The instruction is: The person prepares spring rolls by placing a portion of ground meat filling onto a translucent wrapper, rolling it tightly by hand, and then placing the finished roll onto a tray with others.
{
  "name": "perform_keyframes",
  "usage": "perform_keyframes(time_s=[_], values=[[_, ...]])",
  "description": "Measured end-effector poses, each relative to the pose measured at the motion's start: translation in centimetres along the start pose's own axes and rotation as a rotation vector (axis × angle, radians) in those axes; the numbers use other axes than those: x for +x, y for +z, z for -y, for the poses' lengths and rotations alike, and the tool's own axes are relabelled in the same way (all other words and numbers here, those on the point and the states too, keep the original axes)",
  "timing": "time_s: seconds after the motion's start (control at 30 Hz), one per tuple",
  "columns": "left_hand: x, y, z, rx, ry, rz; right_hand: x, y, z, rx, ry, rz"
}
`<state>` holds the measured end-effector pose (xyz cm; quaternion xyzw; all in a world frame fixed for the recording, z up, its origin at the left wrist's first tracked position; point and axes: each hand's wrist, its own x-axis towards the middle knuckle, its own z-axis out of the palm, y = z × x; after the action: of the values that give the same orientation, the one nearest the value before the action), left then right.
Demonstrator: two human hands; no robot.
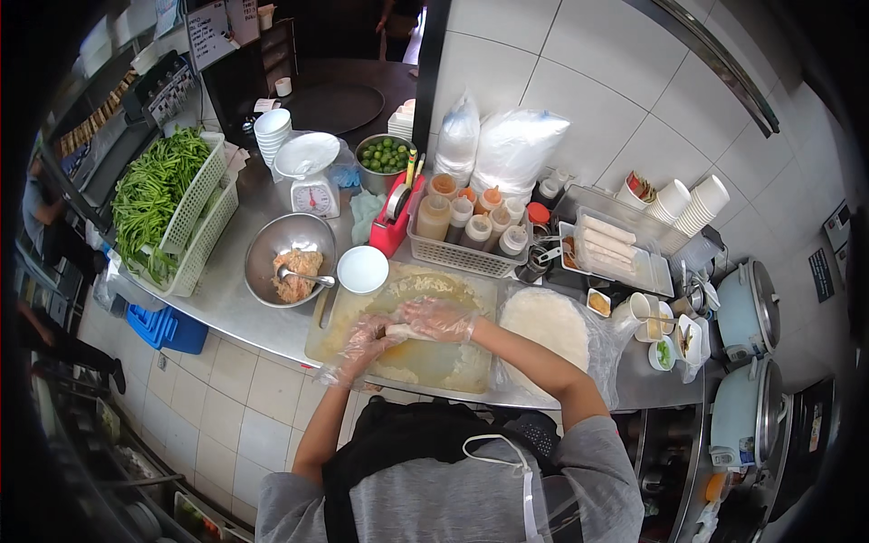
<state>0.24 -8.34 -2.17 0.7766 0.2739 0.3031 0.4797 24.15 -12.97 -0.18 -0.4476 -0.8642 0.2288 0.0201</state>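
Observation:
Over a wet, smeared cutting board (434, 373), both hands wear clear plastic gloves and meet at a pale rolled wrapper (400, 330). My left hand (368, 339) grips the roll's left end, while my right hand (434, 317) lies over its right part with fingers bent. The fingers hide most of the roll. A steel bowl (260, 248) to the left contains ground filling (296, 268) with a metal spoon (305, 277) in it. A white bowl (362, 269) rests at the board's upper left corner. Round pale wrappers (546, 329) lie stacked on plastic at the right.
Behind the board stand a basket of sauce bottles (461, 261) and a red tape dispenser (389, 232). A tray of white rolls (607, 248) and small condiment dishes (662, 354) are at right. Leafy greens in baskets (204, 231) and a kitchen scale (314, 197) stand left. Another person (51, 217) is at far left.

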Motion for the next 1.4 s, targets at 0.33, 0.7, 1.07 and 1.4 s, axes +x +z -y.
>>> perform_keyframes(time_s=[0.33,0.7,1.07,1.4], values=[[0.2,-0.3,-1.6,0.407,0.185,-0.020,-9.8,1.8,-2.9,-0.133,0.188,-0.048],[1.5,-0.9,0.5,0.476,0.197,0.041,-12.7,4.8,2.2,0.127,0.448,-0.595],[2.4,-0.6,-0.7,0.347,0.114,-0.022,-10.6,7.2,1.2,0.118,0.487,-1.021],[3.7,0.5,0.1,0.476,0.111,-0.057,-9.3,5.6,1.2,0.025,0.474,-1.077]])
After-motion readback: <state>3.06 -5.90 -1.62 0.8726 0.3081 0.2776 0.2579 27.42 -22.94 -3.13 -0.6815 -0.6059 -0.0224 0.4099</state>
